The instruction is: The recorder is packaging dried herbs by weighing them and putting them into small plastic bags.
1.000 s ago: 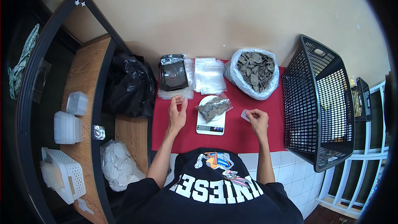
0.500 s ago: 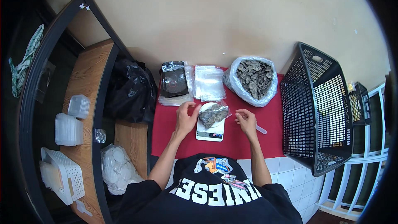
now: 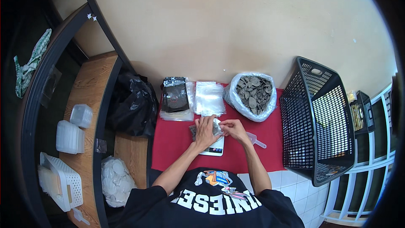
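Observation:
A clear plastic bag (image 3: 192, 131) with grey-brown spiral-patterned pieces lies over the small white kitchen scale (image 3: 216, 150), partly past its left side. My left hand (image 3: 205, 133) is laid across the bag, its fingers curved over it and hiding most of it. At the bag's right end, my right hand (image 3: 235, 129) pinches what looks like the loose plastic there, its fingers closed. A translucent scoop (image 3: 257, 142) rests on the red cloth just right of my right hand. Behind stands a large open bag (image 3: 255, 95) full of the same spiral pieces.
Clear empty bags (image 3: 209, 97) and black-fronted pouches (image 3: 174, 97) lie stacked on the red cloth (image 3: 173, 143) at the back. A tall black basket (image 3: 314, 166) stands right. At left, a wooden shelf (image 3: 90, 147) holds plastic tubs (image 3: 70, 137) and a white basket (image 3: 75, 190).
Both hands, apart on either side of the scale before, have closed in on the filled bag. It now reaches further left, and the view has tilted slightly upward.

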Tool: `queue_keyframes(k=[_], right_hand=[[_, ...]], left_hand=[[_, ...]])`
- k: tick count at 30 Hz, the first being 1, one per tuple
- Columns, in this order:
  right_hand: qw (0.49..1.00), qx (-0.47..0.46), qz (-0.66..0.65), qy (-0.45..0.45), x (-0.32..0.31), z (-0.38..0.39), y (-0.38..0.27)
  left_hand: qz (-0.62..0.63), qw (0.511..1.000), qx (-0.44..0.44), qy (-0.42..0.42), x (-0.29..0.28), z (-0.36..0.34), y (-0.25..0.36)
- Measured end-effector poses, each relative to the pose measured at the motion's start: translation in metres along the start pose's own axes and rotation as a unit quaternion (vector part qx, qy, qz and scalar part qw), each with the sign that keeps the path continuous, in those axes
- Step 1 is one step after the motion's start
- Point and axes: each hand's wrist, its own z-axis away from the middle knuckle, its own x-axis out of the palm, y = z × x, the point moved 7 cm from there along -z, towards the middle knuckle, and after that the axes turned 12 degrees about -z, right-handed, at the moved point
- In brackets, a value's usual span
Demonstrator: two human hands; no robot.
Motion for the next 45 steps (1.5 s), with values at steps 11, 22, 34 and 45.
queue_keyframes(k=[11, 22, 34, 45], right_hand=[[0.977, -0.082, 0.168, 0.107, 0.012, 0.005, -0.037], [0.940, -0.198, 0.276, -0.006, 0.031, 0.026, -0.078], [0.923, -0.215, 0.319, -0.021, 0.039, 0.035, -0.102], [0.937, -0.179, 0.293, -0.068, 0.049, 0.039, -0.106]], left_hand=[[0.110, 0.992, 0.000, 0.066, -0.011, 0.003, 0.005], [0.169, 0.980, -0.027, 0.101, -0.017, 0.003, 0.012], [0.279, 0.955, -0.048, 0.090, -0.010, 0.003, 0.007], [0.164, 0.978, 0.019, 0.129, -0.026, 0.003, 0.020]])
